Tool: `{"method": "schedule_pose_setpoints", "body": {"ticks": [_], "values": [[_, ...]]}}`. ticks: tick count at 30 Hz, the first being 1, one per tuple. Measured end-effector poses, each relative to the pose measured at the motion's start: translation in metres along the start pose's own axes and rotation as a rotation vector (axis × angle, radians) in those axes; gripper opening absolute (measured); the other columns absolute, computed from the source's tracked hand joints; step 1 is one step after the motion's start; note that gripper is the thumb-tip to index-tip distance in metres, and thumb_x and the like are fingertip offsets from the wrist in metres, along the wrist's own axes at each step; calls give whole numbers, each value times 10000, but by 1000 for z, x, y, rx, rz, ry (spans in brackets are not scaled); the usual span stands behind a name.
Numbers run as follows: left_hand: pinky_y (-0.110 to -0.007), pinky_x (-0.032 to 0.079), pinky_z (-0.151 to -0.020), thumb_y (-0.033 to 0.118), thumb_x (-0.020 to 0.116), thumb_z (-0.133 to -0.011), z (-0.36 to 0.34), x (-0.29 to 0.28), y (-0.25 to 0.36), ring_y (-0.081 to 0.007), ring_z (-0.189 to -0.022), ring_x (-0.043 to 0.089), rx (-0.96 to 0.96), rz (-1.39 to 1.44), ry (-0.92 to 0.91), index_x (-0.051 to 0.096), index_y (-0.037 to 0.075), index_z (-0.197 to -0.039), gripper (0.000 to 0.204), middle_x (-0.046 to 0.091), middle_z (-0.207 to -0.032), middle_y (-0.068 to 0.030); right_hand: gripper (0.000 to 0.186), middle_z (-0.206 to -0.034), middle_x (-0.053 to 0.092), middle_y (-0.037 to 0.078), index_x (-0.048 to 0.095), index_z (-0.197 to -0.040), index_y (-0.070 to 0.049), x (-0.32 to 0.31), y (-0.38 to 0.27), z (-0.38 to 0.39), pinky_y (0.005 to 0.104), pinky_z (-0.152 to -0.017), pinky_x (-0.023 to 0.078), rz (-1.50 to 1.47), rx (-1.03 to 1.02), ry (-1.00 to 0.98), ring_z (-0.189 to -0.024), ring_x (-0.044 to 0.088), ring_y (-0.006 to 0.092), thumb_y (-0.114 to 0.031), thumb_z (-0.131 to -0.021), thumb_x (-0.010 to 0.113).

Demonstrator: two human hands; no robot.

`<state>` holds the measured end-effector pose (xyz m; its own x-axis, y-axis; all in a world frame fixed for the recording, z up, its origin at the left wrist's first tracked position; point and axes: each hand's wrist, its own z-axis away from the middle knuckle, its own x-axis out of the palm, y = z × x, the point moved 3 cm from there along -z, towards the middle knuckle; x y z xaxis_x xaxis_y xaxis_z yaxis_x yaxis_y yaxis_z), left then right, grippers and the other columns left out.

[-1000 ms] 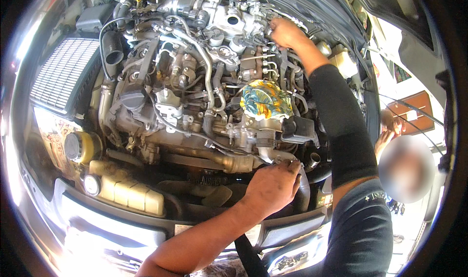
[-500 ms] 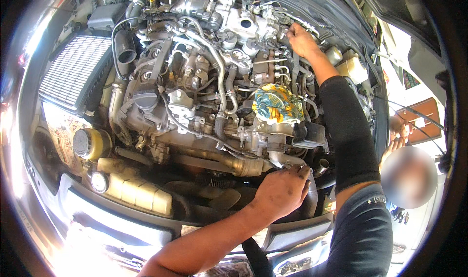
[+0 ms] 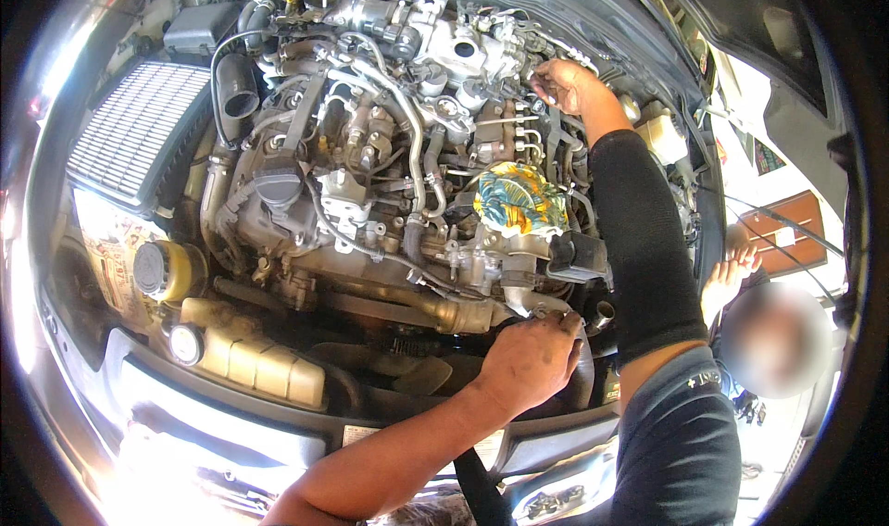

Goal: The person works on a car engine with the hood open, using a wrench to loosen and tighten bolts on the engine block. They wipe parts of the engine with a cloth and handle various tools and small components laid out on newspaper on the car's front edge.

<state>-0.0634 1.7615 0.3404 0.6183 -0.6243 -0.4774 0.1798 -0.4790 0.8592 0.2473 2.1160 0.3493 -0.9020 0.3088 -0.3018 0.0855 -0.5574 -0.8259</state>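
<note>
I look down into an open engine bay (image 3: 389, 156). My left hand (image 3: 530, 361) is at the front, fingers curled over a black hose (image 3: 582, 378) where it meets a silver pipe elbow (image 3: 532, 302). My right hand (image 3: 567, 86), on an arm in a black sleeve (image 3: 644, 239), reaches to the back right of the engine. Its fingers pinch at the thin metal lines (image 3: 519, 118) there, and what lies between the fingertips is hidden.
A colourful cloth (image 3: 519, 202) is stuffed into an opening mid-engine. A ribbed air filter (image 3: 130, 132) lies at left, with a yellow-capped reservoir (image 3: 165, 271) and pale coolant tank (image 3: 245, 364) at front left. A white reservoir (image 3: 662, 128) sits back right. Another person (image 3: 732, 271) stands at right.
My right hand has shifted a little along the back of the engine and turned its palm toward me. My left hand stays on the hose. The other person's hand has dropped lower.
</note>
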Motion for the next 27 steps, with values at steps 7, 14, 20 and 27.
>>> {"method": "schedule_pose_setpoints", "body": {"ticks": [7,14,20,27], "values": [[-525,638,-767,308,705,-1046,0,1,0,-403,-860,786,-9,-12,-49,693,45,-1234,323,785,-996,-217,213,-1099,808,197,678,-1159,74,21,11,-12,411,-762,733,-582,46,56,-908,804,271,-81,-1144,533],[-517,640,-774,310,701,-1050,1,-1,2,-393,-876,788,-3,-5,-13,691,32,-1250,343,787,-1007,-214,195,-894,728,-10,784,-1031,-139,-25,-5,5,302,-633,496,402,106,-30,-701,620,125,-313,-1095,722],[-515,641,-771,302,706,-1046,1,-4,2,-396,-875,787,11,1,10,689,20,-1254,351,781,-993,-220,237,-904,719,-33,778,-1064,-170,-31,-8,4,328,-615,488,301,-94,-49,-736,621,127,-394,-1106,714],[-514,643,-769,282,727,-1029,-1,-4,2,-400,-870,785,-4,8,-32,691,18,-1249,345,774,-1019,-219,200,-975,774,-20,727,-1062,-139,-8,6,11,362,-879,580,86,30,-131,-957,738,116,-262,-1153,598]]}}
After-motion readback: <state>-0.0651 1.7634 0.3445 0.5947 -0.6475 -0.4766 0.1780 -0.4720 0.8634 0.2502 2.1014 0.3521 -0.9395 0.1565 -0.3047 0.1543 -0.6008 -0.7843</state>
